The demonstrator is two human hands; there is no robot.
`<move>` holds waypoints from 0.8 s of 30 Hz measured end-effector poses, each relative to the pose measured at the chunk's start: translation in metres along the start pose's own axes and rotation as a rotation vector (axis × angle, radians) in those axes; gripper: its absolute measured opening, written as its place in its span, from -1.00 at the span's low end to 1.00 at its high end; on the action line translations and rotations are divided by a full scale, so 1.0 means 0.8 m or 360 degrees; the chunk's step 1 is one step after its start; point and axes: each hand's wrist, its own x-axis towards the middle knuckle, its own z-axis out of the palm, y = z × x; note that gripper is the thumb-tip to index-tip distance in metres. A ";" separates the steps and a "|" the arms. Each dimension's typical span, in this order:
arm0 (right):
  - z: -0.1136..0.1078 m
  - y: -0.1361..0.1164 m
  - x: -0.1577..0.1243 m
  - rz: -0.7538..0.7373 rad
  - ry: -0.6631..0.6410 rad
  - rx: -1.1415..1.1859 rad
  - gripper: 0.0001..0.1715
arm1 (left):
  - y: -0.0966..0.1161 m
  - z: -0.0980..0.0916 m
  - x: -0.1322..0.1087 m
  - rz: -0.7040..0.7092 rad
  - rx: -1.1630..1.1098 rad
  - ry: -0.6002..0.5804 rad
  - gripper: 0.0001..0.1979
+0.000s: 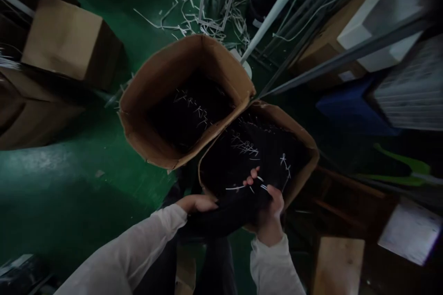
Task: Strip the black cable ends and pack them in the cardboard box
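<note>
My left hand (201,203) grips the near left end of a dark black bundle (228,214), thumb on top and its other fingers hidden. My right hand (273,209) holds the bundle's right side, its thumb beside short white ties (264,187); several fingertips show around the far side of the black material. The bundle lies over the near edge of an open cardboard box (306,166), which contains more black material with white ties. In the dim light I cannot make out what the black material is.
Another open cardboard box (145,147) touches the first at upper left, with black pieces and white ties inside. White strips (187,14) litter the green floor beyond. A closed carton (62,39) stands left. Metal bars (346,55) and a white box (384,18) are right.
</note>
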 end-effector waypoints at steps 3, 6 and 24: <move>0.046 0.030 0.046 -0.0073 0.0068 0.0036 -0.62 | -0.037 -0.031 -0.055 -0.0125 -0.0169 0.0075 -0.76; 0.086 0.046 0.103 -0.0074 0.0067 0.0039 -0.60 | -0.060 -0.061 -0.094 -0.0164 -0.0513 0.0004 -0.75; 0.146 0.141 0.386 -0.0385 0.0581 -0.0690 -0.67 | -0.084 -0.330 -0.076 -0.0488 -0.0887 0.1004 -0.79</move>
